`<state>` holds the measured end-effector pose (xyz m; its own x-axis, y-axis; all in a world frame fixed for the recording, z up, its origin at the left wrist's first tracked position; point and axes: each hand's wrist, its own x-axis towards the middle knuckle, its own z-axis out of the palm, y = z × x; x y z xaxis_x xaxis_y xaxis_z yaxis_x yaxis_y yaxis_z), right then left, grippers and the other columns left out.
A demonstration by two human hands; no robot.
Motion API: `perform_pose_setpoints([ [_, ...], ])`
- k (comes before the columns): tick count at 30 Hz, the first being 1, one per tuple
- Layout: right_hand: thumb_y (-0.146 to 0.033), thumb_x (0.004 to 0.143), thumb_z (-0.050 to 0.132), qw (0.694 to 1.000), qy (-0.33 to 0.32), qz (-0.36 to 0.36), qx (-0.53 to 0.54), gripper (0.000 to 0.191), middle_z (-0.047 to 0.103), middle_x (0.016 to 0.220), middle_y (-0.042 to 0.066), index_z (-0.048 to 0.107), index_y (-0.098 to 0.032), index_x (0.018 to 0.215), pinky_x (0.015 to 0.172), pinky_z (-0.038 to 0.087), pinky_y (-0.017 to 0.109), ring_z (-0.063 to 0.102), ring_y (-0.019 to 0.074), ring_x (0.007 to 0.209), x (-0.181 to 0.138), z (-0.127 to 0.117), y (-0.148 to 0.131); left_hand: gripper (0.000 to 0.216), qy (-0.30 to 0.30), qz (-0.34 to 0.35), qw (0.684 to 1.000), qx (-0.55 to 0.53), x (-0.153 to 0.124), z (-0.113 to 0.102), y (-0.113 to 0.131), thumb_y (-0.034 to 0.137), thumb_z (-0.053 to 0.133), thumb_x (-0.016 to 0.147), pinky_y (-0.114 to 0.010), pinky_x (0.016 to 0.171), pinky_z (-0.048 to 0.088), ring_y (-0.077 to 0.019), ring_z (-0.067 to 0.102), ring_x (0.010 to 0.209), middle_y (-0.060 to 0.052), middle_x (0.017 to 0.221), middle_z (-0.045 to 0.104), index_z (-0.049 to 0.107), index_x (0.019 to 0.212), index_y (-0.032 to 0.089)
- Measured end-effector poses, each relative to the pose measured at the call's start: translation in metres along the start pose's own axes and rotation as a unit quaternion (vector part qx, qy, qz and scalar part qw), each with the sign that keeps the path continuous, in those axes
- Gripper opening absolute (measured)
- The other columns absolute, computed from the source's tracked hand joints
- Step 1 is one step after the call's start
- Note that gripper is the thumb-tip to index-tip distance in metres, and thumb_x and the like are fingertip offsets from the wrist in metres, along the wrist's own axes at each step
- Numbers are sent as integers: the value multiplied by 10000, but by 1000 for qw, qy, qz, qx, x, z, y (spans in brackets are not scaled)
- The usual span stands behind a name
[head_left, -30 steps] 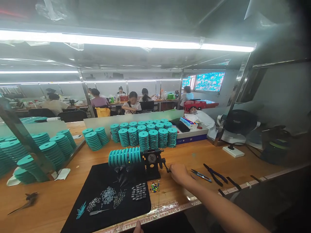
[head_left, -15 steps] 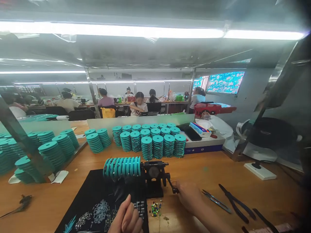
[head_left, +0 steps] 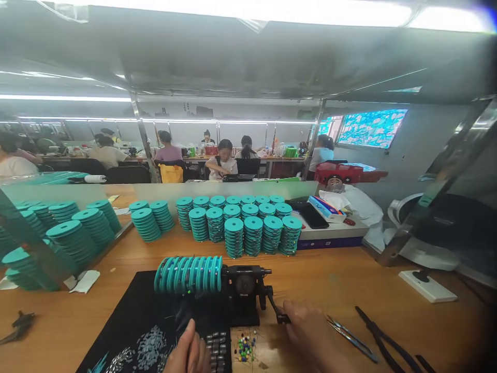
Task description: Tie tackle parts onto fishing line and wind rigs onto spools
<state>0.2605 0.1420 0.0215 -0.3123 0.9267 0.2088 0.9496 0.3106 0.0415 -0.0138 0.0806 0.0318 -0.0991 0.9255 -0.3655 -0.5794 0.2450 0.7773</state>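
A small black winding machine (head_left: pixel 244 292) stands on a black mat (head_left: pixel 132 321), with a row of teal spools (head_left: pixel 189 274) on its shaft to the left. My right hand (head_left: pixel 310 336) grips the crank handle (head_left: pixel 280 314) on the machine's right side. At the bottom edge my left hand (head_left: pixel 189 355) hovers over the mat with its fingers curled together, beside a block of small dark metal parts (head_left: pixel 216 349). What the left fingers hold, if anything, I cannot make out. A heap of coloured beads (head_left: pixel 244 348) lies just right of the mat.
Stacks of teal spools (head_left: pixel 248 230) fill the back of the wooden bench (head_left: pixel 341 280) and its left side (head_left: pixel 73 235). Scissors (head_left: pixel 351 339) and pliers (head_left: pixel 382 339) lie to the right. A fan (head_left: pixel 435 233) stands far right. Several people sit at benches behind.
The camera has tilted and moved closer. My left hand came up from the bench edge onto the mat. My right hand stays on the crank, which has swung lower.
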Motion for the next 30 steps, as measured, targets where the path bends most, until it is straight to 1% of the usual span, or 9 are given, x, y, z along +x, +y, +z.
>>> perform_pose_setpoints([
  [4, -31, 757, 490, 999, 11, 29, -13, 221, 714, 700, 60, 637, -195, 755, 561, 252, 283, 665, 213, 663, 0, 0, -5, 636, -2, 23, 999, 27, 6, -17, 7, 692, 574, 760, -287, 392, 296, -107, 297, 328, 50, 330, 273, 297, 370, 272],
  [7, -41, 754, 507, 999, 20, 44, -21, 226, 723, 713, 60, 658, -207, 784, 565, 245, 287, 671, 227, 671, 1, 1, -8, 622, -14, 23, 998, 49, 12, -19, 1, 686, 615, 729, -280, 381, 283, -109, 309, 329, 50, 323, 311, 320, 379, 264],
  [10, -50, 757, 526, 997, 32, 59, -35, 210, 721, 694, 48, 657, -214, 774, 564, 238, 289, 668, 221, 652, 2, 2, -11, 619, -31, 17, 998, 52, 21, -13, -11, 703, 669, 654, -263, 362, 241, -98, 296, 317, 52, 316, 334, 345, 376, 254],
  [13, -75, 804, 524, 994, 55, 78, -47, 187, 715, 680, 41, 646, -210, 760, 568, 239, 290, 664, 211, 643, 2, 3, -15, 651, -36, 24, 998, 41, 31, -4, -19, 759, 630, 632, -244, 347, 172, -77, 224, 310, 74, 314, 273, 301, 378, 258],
  [15, -117, 861, 506, 992, 73, 89, -52, 188, 711, 682, 43, 642, -206, 768, 575, 245, 293, 665, 212, 656, 1, 5, -18, 652, -39, 35, 998, 28, 34, 2, -18, 771, 595, 657, -235, 351, 146, -69, 173, 331, 94, 337, 225, 289, 400, 256],
  [18, -188, 930, 472, 989, 95, 101, -53, 226, 707, 698, 52, 645, -201, 786, 595, 260, 299, 661, 218, 676, 1, 6, -21, 615, -50, 70, 996, 11, 35, 12, -4, 716, 571, 744, -223, 384, 195, -77, 171, 394, 100, 408, 223, 328, 456, 230],
  [22, -205, 954, 454, 985, 117, 115, -50, 253, 704, 721, 58, 648, -194, 792, 624, 272, 306, 644, 214, 678, 3, 5, -23, 514, -84, 102, 991, 30, 33, 20, 19, 615, 598, 807, -216, 488, 324, -94, 336, 487, 63, 502, 378, 483, 541, 191],
  [26, -225, 962, 452, 982, 133, 126, -50, 275, 696, 692, 66, 652, -182, 779, 619, 269, 306, 632, 201, 651, 4, 3, -25, 471, -95, 91, 988, 87, 39, 11, 26, 622, 634, 772, -259, 690, 437, -157, 541, 679, -4, 636, 605, 667, 655, 167],
  [30, -226, 974, 425, 981, 133, 132, -53, 324, 690, 667, 70, 660, -176, 756, 613, 266, 299, 624, 188, 636, 5, 0, -27, 474, -98, 58, 980, 162, 46, -3, 32, 624, 660, 745, -364, 943, 413, -274, 624, 958, -75, 851, 745, 760, 776, 162],
])
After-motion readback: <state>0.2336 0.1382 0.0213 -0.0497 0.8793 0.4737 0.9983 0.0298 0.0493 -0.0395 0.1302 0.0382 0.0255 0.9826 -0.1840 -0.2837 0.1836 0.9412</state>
